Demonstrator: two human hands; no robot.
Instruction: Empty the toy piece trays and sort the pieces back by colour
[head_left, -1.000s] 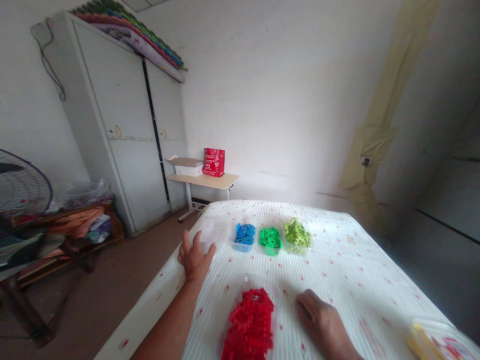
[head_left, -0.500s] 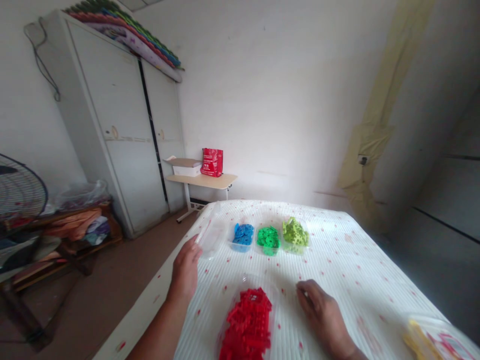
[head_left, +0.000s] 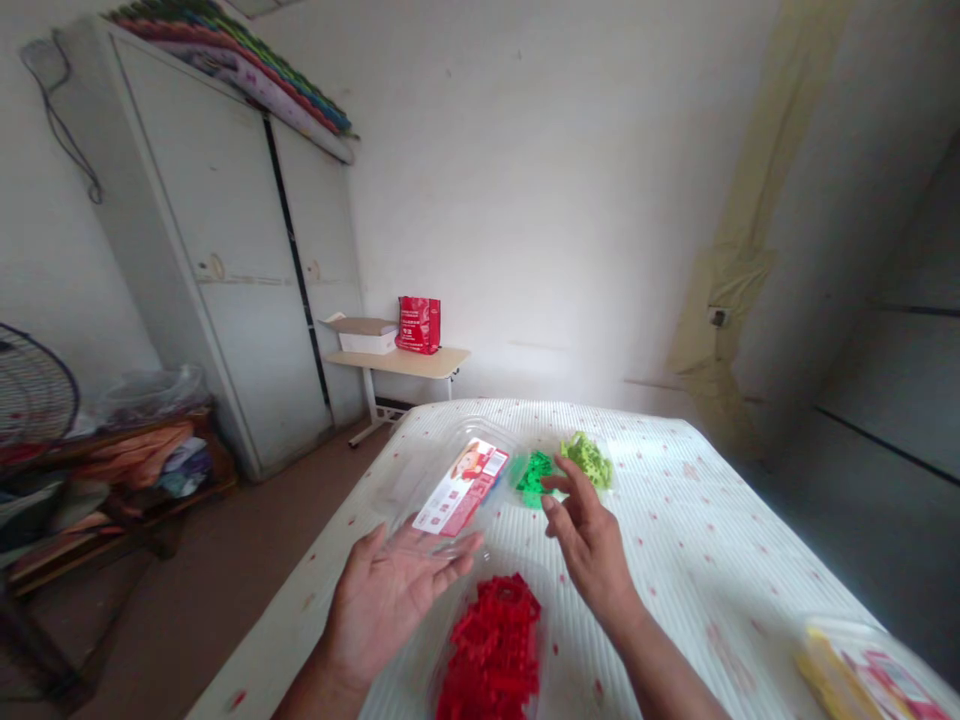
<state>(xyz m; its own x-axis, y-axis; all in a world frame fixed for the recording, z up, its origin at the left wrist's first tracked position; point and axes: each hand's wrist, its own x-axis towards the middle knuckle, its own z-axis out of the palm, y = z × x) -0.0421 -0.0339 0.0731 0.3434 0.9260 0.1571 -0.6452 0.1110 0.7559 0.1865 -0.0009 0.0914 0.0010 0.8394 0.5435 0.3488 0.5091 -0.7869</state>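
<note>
A clear plastic lid (head_left: 427, 483) with a red and white printed label (head_left: 461, 487) is tilted up above the table. My left hand (head_left: 394, 605), palm up, grips its near edge between the thumb and fingers. To the right of the lid, my right hand (head_left: 589, 530) hangs in the air, fingers bent and apart, holding nothing. Directly in front of me stands a clear tub of red plastic pieces (head_left: 495, 645). Behind my right hand are green pieces (head_left: 534, 475) and yellow-green pieces (head_left: 586, 458) in clear tubs. The lid covers most of the blue pieces.
At the lower right lies a clear box with yellow pieces (head_left: 817, 670) and a similar label. A patterned white cloth (head_left: 675, 560) covers the table. Farther back, a small desk (head_left: 431, 364) carries a red bag (head_left: 418, 325) and a white box (head_left: 367, 337).
My left hand has turned palm up and lifted the lid rightward, over the blue pieces. My right hand has risen off the tabletop and moved left, its fingers spreading.
</note>
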